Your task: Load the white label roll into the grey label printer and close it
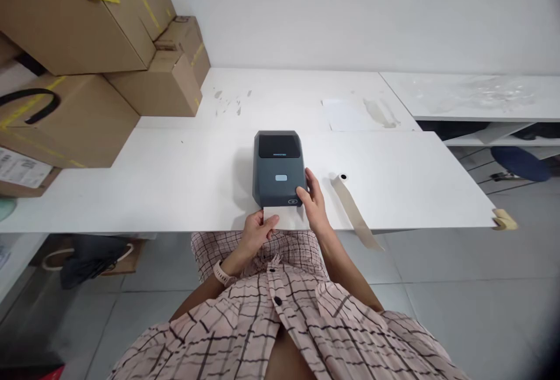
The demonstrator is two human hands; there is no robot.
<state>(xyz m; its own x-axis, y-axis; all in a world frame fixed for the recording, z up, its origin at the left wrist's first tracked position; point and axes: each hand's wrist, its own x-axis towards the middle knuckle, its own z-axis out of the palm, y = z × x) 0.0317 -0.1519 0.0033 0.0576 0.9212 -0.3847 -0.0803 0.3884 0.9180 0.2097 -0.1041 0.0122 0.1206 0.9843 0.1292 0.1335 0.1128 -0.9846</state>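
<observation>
- Table (201, 176): white, flat. I located the printer (280, 167) on it, near the front edge, with cardboard boxes (87, 36) stacked well apart at the left.
- Printer: dark, stiff case, sloping toward the front. I judged it fairly heavy for its size, smooth, and liable to slide under a firm push. Recommended hold: both lower sides, keeping clear of the black window (280, 144) on top, which I rated easiest to scratch.
- Roll (349, 201): lay to the right of the printer, its tan tail hanging over the table's edge. I judged it light and limp.
- Right hand (314, 202): spread wide around the printer's front right corner, thumb on the upper face, fingers along the side.
- Left hand (259, 229): narrowed on the paper slip (289, 217), thumb on top; I could not tell how the fingers beneath were placed.
- Paper slip: white, flat at the printer's front. I judged it very light, bendable and easily creased. Recommended hold: a soft pinch at the free edge.
- Box label (21, 168): white with dark print, too small for me to read.
- Lettering (280, 154): one pale line on the window; I could not make out the brand.
- Symbol (293, 201): small and outlined, at the printer's front right; meaning unclear.
</observation>
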